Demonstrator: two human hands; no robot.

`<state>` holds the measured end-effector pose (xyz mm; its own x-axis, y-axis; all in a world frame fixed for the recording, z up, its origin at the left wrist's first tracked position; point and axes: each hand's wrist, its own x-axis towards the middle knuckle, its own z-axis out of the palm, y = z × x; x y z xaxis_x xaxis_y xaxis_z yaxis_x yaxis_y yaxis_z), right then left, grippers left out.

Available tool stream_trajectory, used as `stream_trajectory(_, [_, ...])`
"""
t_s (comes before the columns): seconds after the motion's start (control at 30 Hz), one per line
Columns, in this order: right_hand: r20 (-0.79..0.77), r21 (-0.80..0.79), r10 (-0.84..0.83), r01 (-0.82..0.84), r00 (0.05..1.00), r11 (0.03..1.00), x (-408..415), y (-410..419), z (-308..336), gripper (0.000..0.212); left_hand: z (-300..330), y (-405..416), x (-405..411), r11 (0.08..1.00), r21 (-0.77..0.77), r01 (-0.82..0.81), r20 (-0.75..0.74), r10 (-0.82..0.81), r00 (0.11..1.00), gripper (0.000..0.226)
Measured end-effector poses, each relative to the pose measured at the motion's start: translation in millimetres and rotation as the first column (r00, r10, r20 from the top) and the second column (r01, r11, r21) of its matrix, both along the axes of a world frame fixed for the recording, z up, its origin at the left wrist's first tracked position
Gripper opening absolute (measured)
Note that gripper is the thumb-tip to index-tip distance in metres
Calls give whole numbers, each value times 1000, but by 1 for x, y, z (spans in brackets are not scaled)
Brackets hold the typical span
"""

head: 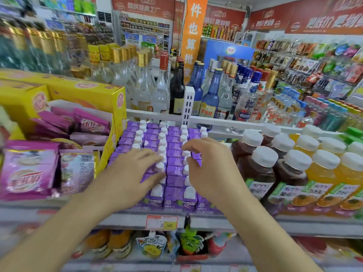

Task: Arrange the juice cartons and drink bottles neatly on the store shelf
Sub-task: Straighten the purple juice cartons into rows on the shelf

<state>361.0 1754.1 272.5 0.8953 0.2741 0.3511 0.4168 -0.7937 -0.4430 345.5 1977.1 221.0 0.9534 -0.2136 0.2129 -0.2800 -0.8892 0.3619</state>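
Observation:
Purple juice cartons (174, 169) with white caps stand in several tight rows on the white store shelf (255, 222), running from the front edge to the back. My left hand (129, 175) lies flat over the left rows, fingers spread and touching the carton tops. My right hand (212, 167) hovers over the right rows, fingers curled down onto the caps, gripping nothing that I can see. To the right stand dark brown drink bottles (257, 165) and orange juice bottles (326, 173), all with white caps.
A yellow display box (94, 95) with purple snack packets (29, 173) borders the cartons on the left. Glass liquor bottles (210, 95) fill the higher shelf behind. A price tag (163, 222) hangs on the shelf edge. Pouch drinks (151, 244) sit on the lower shelf.

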Motion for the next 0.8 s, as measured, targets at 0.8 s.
stream_trajectory(0.8, [59,180,-251,237,966,955,18,12,16,19,-9,3,-11,965,-260,-38,55,54,997,60])
